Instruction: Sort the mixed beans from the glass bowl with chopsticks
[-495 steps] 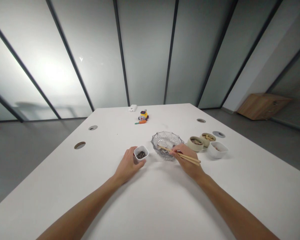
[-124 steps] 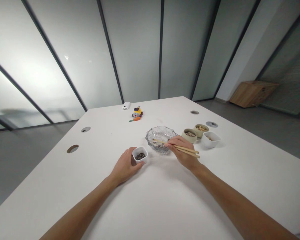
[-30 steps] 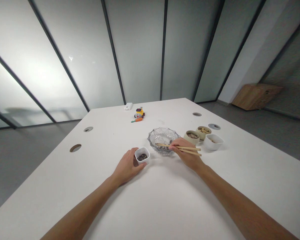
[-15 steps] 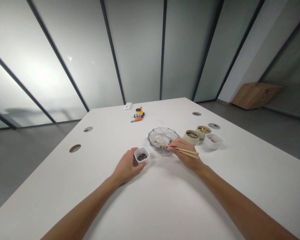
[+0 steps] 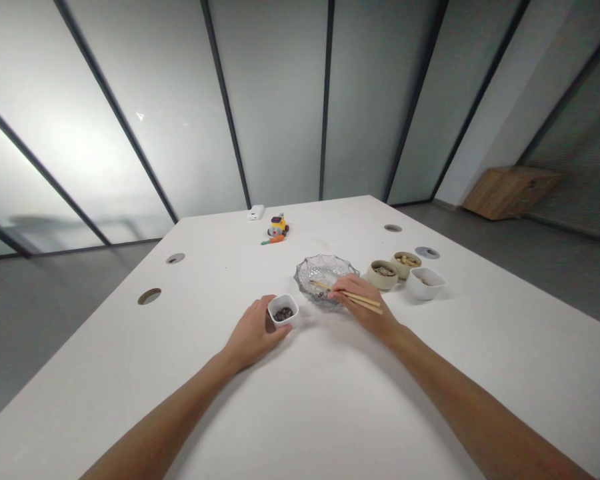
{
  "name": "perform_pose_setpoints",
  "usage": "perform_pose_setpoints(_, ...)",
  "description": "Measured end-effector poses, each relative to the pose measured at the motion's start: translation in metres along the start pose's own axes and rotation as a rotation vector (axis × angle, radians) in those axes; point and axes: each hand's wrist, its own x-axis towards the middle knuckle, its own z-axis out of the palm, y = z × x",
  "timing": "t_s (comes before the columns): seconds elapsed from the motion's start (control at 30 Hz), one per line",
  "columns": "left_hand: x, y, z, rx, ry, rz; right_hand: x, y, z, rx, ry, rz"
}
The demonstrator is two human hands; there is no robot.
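My left hand (image 5: 257,332) is closed round a small white square cup (image 5: 283,325) on the table, fingers at its far left side and thumb along its near side. Small dark pieces that look like seeds (image 5: 283,313) lie in the cup. In my right hand (image 5: 363,300) is a pair of wooden chopsticks (image 5: 364,302), their tips down inside a scalloped clear glass bowl (image 5: 304,280). My right hand covers the bowl's near right part. Whether the tips pinch anything is too small to tell.
Right of the glass bowl stand two round beige bowls, a nearer one (image 5: 383,283) and a farther one (image 5: 405,270), and a white square bowl (image 5: 427,291), each with contents. A yellow toy vehicle (image 5: 279,227), a toy carrot (image 5: 275,240) and a white case (image 5: 255,213) lie farther back.
My right hand has shifted slightly left and toward me with the chopsticks, whose tips stay over the left of the glass bowl. My left hand and the cup have hardly moved.
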Motion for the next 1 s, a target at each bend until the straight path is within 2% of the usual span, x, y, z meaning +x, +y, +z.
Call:
perform_pose_setpoints(0.2,0.000,-0.004,0.002,-0.013,0.017,0.015,0.000,-0.001,0.000,-0.019,-0.041,-0.032)
perform_pose_setpoints(0.4,0.000,-0.004,0.003,0.003,0.013,0.013,-0.003,0.003,0.001,-0.020,-0.038,-0.007)
perform_pose_setpoints(0.57,0.000,-0.001,0.001,0.002,0.002,0.005,-0.001,-0.003,0.000,-0.010,0.087,0.004)
perform_pose_setpoints(0.73,0.000,-0.001,0.000,-0.016,0.005,0.018,0.006,-0.031,-0.003,-0.023,0.257,0.017)
perform_pose_setpoints(0.87,0.000,0.000,0.000,-0.049,0.024,0.045,0.007,-0.052,-0.004,0.016,0.216,0.039)
perform_pose_setpoints(0.93,0.000,0.000,0.000,-0.054,0.029,0.048,0.007,-0.054,-0.008,0.017,0.208,0.066)
perform_pose_setpoints(1.0,0.000,-0.001,0.001,-0.046,0.024,0.040,0.007,-0.049,-0.017,-0.021,0.257,0.108)
